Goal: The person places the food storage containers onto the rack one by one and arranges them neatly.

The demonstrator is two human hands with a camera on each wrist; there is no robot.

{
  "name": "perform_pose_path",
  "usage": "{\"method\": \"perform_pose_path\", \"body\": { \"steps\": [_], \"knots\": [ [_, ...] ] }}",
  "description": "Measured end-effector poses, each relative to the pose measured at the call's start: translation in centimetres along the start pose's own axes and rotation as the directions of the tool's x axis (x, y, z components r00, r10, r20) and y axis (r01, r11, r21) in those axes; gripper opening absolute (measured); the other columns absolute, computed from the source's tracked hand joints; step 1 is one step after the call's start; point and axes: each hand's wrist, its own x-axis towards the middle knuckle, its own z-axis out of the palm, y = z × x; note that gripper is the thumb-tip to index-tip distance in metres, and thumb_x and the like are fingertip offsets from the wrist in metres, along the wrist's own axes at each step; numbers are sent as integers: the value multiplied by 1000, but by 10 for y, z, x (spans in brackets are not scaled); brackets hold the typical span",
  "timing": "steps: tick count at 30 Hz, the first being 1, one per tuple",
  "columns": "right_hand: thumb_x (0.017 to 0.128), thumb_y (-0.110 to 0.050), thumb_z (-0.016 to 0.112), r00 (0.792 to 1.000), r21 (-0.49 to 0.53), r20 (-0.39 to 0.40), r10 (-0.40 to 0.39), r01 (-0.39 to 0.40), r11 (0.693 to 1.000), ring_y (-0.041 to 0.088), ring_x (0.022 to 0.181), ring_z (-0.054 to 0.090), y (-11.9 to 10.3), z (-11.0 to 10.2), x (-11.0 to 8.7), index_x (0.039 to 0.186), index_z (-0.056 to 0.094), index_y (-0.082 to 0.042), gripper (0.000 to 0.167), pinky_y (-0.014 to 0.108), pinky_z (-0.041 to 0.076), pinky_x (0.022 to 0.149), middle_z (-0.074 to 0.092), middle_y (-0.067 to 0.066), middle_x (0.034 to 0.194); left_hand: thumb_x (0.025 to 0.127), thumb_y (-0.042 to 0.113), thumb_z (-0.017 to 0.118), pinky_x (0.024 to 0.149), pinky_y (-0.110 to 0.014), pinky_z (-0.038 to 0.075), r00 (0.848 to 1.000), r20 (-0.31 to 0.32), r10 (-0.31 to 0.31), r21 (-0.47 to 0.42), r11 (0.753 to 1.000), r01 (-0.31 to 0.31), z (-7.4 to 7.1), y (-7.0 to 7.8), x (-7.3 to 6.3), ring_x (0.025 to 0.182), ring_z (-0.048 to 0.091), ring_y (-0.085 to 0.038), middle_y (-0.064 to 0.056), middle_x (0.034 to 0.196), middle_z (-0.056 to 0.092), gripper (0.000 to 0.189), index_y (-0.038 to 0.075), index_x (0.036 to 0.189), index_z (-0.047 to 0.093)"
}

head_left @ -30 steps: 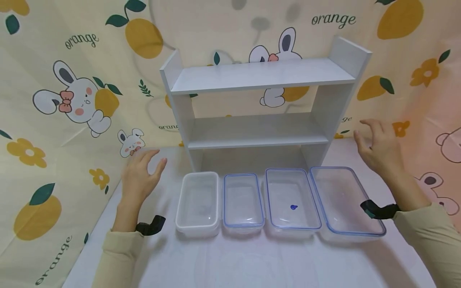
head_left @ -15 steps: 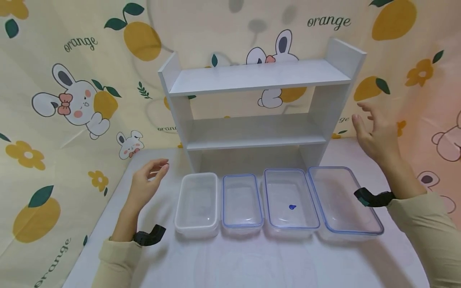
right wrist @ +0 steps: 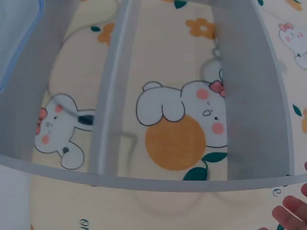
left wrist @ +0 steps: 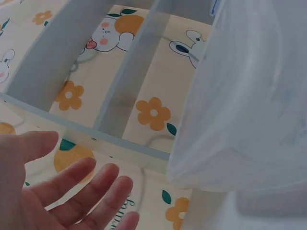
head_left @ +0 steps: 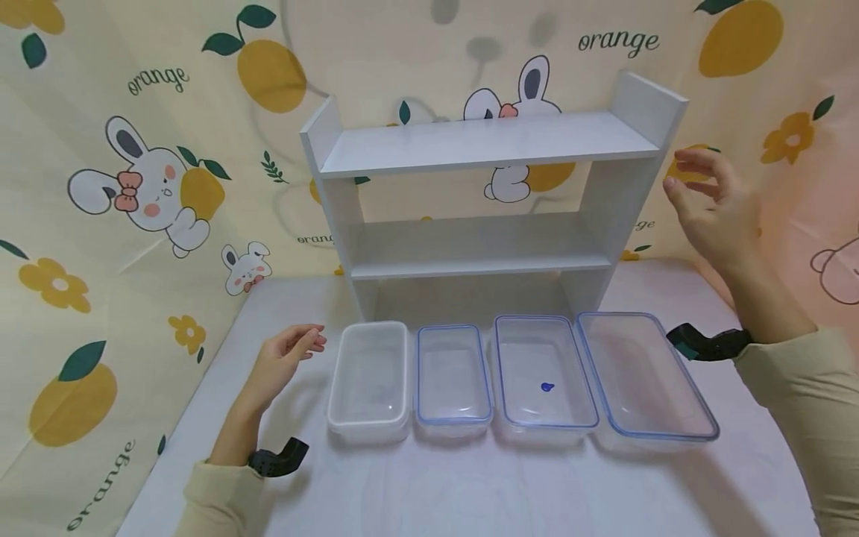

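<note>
In the head view my left hand [head_left: 282, 365] hovers over the table just left of a clear container with a whitish rim [head_left: 369, 373]; its fingers bend loosely and hold nothing. My right hand [head_left: 721, 212] is raised at the right of a white shelf unit [head_left: 483, 142], thumb and fingers apart, nothing between them. Beside the first container stand three more with blue rims: a small one [head_left: 454, 375], a middle one [head_left: 545, 371] with a blue spot, and a large one [head_left: 647, 375]. The left wrist view shows spread fingers [left wrist: 103, 191] near the first container's wall [left wrist: 230, 120].
The shelf unit stands behind the row of containers on a white-covered table [head_left: 429, 485]. A cloth backdrop [head_left: 154, 298] with rabbits and oranges hangs behind and at both sides. Each wrist wears a black camera mount, the left mount [head_left: 278, 457] and the right mount [head_left: 711, 343].
My left hand has come down and slightly right, toward the first container. The right hand has risen beside the shelf unit. The containers and the shelf unit stay where they were.
</note>
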Motion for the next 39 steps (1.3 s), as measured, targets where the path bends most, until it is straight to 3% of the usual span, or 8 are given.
{"method": "perform_pose_path", "body": {
  "steps": [3,7,12,16,20,25,27,39],
  "knots": [
    [92,-22,62,999,-37,-11,31,-31,999,-12,103,54,-4,0,7,131,57,-14,39,18,44,107,61,-17,125,101,29,49,81,-16,54,999,35,-34,-20,999,35,1,-6,0,88,63,6,-11,107,69,41,-2,126,56],
    [91,-22,64,999,-22,-45,22,-23,1000,-3,112,56,-9,3,16,131,57,-17,41,19,45,106,60,-8,131,101,31,49,83,-17,55,996,68,-65,-51,996,69,3,-12,0,89,64,5,-6,106,69,44,-2,128,54],
    [90,-18,65,996,70,-94,-10,16,997,7,121,56,-12,9,28,131,57,-17,42,21,46,106,58,-6,135,100,29,51,85,-22,57,990,91,-106,-91,989,115,3,-21,-1,89,66,1,1,102,68,45,-5,130,52],
    [89,-14,65,992,198,-123,18,7,980,9,123,56,-13,14,37,130,58,-15,41,23,46,107,58,-8,132,99,31,52,87,-24,57,984,88,-156,-92,982,164,4,-28,-2,91,65,1,-12,112,66,49,-5,132,49],
    [86,-7,67,992,398,-127,17,35,917,13,121,56,-12,18,46,126,60,-11,41,24,48,105,60,-3,128,98,33,54,88,-25,57,972,111,-208,-89,972,218,7,-35,-2,92,64,3,-26,126,58,53,-5,135,46],
    [83,2,68,992,634,-128,-13,92,768,18,115,58,-10,24,53,120,62,-4,39,22,51,99,63,3,120,98,30,55,91,-30,57,962,162,-222,-104,965,240,13,-38,-2,92,63,3,-25,127,58,54,-7,136,45],
    [82,4,68,991,674,-131,-1,90,733,18,112,57,-10,27,55,119,63,-3,38,22,52,98,63,4,119,98,27,55,92,-31,57,959,185,-216,-123,963,240,15,-39,-3,91,62,3,-24,126,60,53,-8,136,44],
    [86,6,63,992,693,-125,4,85,716,21,124,52,-6,37,63,121,63,-3,36,33,38,116,59,7,132,98,29,55,97,-35,55,928,256,-272,-124,942,311,22,-42,-4,110,63,-14,-28,138,51,57,-9,137,42]
  ]
}}
